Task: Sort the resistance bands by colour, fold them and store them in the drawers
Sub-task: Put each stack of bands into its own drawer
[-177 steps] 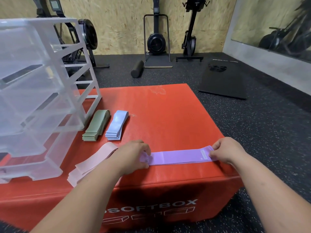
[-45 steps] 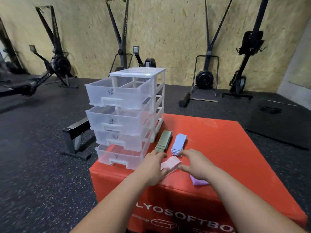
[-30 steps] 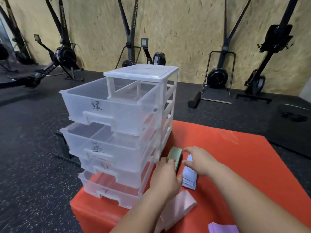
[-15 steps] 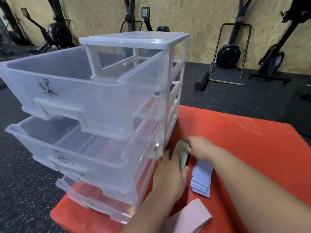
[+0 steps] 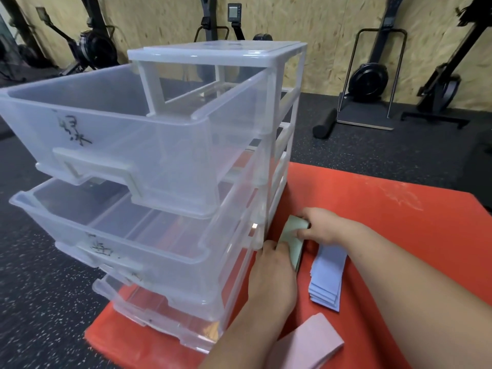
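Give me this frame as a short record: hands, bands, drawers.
left hand: grips near end of green bands
right hand: pinches their far end
green bands: folded stack, beside drawer unit
blue bands: folded stack on red box, untouched
pink band: on box, nearest the camera
top drawer: pulled out

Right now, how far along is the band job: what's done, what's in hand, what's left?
Done: folded sage-green bands, pale blue bands and pink bands lie in separate colour stacks on the red padded box. In hand: left hand and right hand both grip the green stack beside the clear plastic drawer unit. Left: storing; its pulled-out drawers show no bands inside.
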{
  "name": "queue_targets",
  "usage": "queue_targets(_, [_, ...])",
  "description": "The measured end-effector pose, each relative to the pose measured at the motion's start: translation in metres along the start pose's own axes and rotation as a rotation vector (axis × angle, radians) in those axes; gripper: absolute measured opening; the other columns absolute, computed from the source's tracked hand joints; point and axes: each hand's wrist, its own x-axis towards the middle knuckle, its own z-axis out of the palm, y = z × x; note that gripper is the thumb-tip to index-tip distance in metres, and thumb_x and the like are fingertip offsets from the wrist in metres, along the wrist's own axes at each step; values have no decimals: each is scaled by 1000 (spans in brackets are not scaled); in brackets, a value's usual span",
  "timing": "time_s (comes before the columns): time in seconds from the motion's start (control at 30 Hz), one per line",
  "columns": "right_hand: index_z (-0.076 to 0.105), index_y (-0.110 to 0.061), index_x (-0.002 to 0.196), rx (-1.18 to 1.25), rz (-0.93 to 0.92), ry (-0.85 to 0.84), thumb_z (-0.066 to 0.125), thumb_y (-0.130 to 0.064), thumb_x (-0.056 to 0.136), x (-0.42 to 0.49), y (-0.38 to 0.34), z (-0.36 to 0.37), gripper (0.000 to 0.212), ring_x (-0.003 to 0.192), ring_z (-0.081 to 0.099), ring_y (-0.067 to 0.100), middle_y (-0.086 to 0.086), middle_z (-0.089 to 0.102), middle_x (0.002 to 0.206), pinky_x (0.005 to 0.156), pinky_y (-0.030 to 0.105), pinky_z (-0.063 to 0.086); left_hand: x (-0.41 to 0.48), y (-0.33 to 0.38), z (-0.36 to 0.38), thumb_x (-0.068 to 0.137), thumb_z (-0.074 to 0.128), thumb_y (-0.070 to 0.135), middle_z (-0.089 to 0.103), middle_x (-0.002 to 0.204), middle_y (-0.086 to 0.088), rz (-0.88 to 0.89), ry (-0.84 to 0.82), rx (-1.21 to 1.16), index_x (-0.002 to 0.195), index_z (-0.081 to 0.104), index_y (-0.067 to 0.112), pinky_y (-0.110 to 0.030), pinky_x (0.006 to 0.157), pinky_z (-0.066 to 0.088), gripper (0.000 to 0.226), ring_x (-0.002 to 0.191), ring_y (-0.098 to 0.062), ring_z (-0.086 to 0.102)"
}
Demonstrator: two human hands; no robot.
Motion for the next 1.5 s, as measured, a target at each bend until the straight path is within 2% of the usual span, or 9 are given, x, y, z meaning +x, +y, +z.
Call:
queue_targets(0.13, [61,-18,138,30,-19,-17,78,-48,86,-2,-1,-2,62,107,64,23,1,70,124,86,28,46,-2,1,-2,106,49,19,59,126,-3,-13,-15,-10,136,60,24,-39,96,55,32,112,-26,63])
queue_targets(0.33, [67,-20,83,102,-5,-8,82,-42,79,-3,-3,0,27,67,56,18,-4,65,71,63,35,47,-6,4,-11,100,56,27,57,133,-4,-11,-52,-39,139,57,22,-37,101,53,40,118,-25,62])
queue_targets(0.6, [71,-28,121,315,-78,210,83,-21,69,-38,-32,-3,54,96,68,9,-15,72,106,75,16,48,-10,13,-22,95,56,44,49,141,-4,-193,-7,-462,144,36,25,-46,101,55,56,119,-28,62])
queue_targets(0.67, [72,-29,120,451,-93,303,81,-19,64,-59,-42,-8,58,96,70,8,-16,73,107,80,22,53,-15,17,-30,91,56,41,50,150,3,-141,12,-584,157,26,33,-45,108,54,73,130,-18,60])
queue_targets(0.77, [71,-32,117,646,-138,408,78,-15,62,-97,-57,-26,58,96,73,18,-10,76,108,83,36,61,-34,28,-54,98,53,20,50,146,31,16,13,-707,165,13,38,-17,108,46,80,130,12,53])
queue_targets(0.97, [70,-25,123,884,-194,516,69,13,80,-180,-91,-71,58,87,70,6,-4,76,105,76,19,55,-63,61,-115,103,57,34,55,143,17,115,127,-731,158,37,37,-28,110,47,58,130,4,54])
queue_targets(1.13, [70,-23,125,1110,-254,538,64,11,88,-235,-111,-96,51,93,71,13,0,78,103,81,31,59,-81,88,-169,98,42,72,52,108,6,161,117,-542,107,59,36,-43,95,52,41,115,-22,58])
queue_targets(1.3, [65,-9,132,1349,-343,522,60,8,94,-279,-136,-110,42,100,73,23,8,77,107,92,44,58,-112,100,-211,106,56,50,64,116,14,257,55,-612,124,56,28,-24,85,50,29,102,4,61])
queue_targets(1.5, [70,-5,126,1454,-385,550,62,-8,101,-315,-176,-107,27,114,71,39,20,75,118,104,53,54,-141,104,-258,88,71,59,75,102,-1,220,63,-798,107,65,18,-46,87,61,46,95,-18,73])
